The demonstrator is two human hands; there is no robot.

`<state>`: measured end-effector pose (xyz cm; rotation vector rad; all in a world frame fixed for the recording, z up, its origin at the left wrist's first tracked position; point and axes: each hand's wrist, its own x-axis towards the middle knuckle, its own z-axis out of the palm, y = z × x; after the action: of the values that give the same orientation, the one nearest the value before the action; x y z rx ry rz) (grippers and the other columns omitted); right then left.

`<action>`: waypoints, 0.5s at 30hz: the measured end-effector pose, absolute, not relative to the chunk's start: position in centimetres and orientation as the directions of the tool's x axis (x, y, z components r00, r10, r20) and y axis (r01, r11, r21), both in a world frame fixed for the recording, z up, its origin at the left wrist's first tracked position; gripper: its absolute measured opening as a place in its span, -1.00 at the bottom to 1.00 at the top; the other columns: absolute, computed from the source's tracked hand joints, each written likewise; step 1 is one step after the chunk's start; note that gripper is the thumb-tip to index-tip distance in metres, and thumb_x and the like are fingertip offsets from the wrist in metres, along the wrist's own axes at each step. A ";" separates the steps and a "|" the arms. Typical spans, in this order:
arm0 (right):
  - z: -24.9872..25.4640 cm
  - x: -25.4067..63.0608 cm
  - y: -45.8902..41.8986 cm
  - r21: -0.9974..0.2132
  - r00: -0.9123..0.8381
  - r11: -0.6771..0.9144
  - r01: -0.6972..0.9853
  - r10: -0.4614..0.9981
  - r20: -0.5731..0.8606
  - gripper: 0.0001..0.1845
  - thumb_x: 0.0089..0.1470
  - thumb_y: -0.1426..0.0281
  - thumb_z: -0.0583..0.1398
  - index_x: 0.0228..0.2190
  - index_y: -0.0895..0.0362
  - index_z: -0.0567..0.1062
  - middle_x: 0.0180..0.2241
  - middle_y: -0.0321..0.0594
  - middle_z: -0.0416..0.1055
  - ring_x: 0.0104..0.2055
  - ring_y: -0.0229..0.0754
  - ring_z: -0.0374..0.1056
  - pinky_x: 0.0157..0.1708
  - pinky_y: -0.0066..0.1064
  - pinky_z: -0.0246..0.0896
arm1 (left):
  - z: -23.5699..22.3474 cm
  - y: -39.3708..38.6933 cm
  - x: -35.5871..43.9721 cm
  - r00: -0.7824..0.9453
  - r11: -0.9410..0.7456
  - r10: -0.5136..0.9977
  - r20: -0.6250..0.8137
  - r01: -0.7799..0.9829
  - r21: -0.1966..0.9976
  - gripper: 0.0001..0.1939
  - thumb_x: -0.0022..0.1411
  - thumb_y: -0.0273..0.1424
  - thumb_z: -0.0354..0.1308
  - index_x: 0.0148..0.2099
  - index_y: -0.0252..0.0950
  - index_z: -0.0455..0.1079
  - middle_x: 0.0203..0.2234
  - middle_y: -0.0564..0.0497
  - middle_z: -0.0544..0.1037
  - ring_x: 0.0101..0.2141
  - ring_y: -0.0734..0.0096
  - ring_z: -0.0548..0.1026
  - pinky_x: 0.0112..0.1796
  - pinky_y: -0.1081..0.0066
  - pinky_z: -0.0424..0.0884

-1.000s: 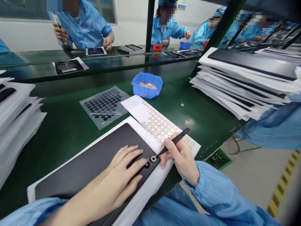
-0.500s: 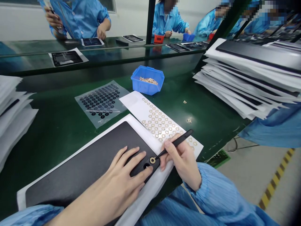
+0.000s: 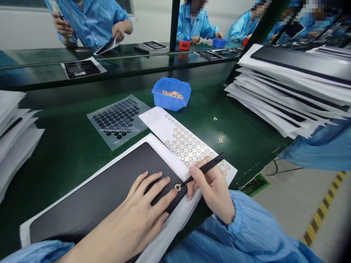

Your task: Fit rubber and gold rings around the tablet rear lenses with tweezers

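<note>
Your right hand grips the tweezers at one ring, seemingly almost placed; your left hand rests spread on the panel; many rings remain on the sheet.

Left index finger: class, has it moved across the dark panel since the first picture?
Yes. Judged against the dark panel, the left index finger has shifted toward the gold ring, now reaching its edge.
</note>
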<state>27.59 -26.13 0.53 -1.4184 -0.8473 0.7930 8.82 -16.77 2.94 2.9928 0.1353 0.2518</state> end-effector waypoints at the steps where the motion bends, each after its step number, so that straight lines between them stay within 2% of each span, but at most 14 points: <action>1: 0.5 27.6 -26.2 -0.997 0.494 0.018 0.072 0.868 0.051 -0.75 0.20 0.24 0.12 -0.44 0.11 0.23 -0.73 -0.46 0.29 -0.74 -0.34 0.30 -0.70 -0.55 0.21 | 3.0 -16.8 8.9 0.982 -0.986 0.106 0.155 0.084 0.145 -0.53 0.30 -0.51 -0.05 0.25 -0.26 0.14 0.11 -0.11 0.29 0.15 0.06 0.13 0.06 -0.07 0.25; 5: 0.5 27.3 -26.8 -0.981 0.498 0.067 0.180 0.854 0.150 -0.81 0.23 0.30 0.07 -0.40 0.11 0.26 -0.71 -0.44 0.31 -0.71 -0.32 0.33 -0.64 -0.51 0.27 | 3.0 -17.0 9.2 0.980 -0.977 0.152 0.129 0.130 0.168 -0.54 0.31 -0.49 -0.07 0.24 -0.23 0.15 0.09 -0.09 0.32 0.12 0.05 0.15 0.04 -0.05 0.26; 9: 0.4 27.0 -27.1 -0.976 0.534 0.155 0.150 0.818 0.212 -0.87 0.25 0.33 0.05 -0.34 0.11 0.27 -0.65 -0.41 0.33 -0.69 -0.31 0.36 -0.67 -0.50 0.30 | 3.0 -17.3 9.6 0.975 -0.971 0.178 0.131 0.153 0.183 -0.56 0.32 -0.48 -0.07 0.22 -0.20 0.18 0.06 -0.08 0.35 0.07 0.05 0.20 0.02 -0.05 0.25; 15: 0.2 27.0 -27.1 -0.970 0.519 0.198 0.144 0.819 0.244 -0.91 0.23 0.37 0.07 -0.33 0.10 0.26 -0.55 -0.38 0.31 -0.65 -0.31 0.36 -0.66 -0.48 0.31 | 2.6 -17.7 9.8 0.961 -0.962 0.233 0.150 0.205 0.181 -0.62 0.35 -0.43 -0.09 0.19 -0.17 0.23 0.04 -0.04 0.39 0.05 0.13 0.25 0.06 -0.06 0.15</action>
<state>27.00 -27.10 0.22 -1.3120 -0.9453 0.5879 9.84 -17.66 2.59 2.9475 0.3314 0.2542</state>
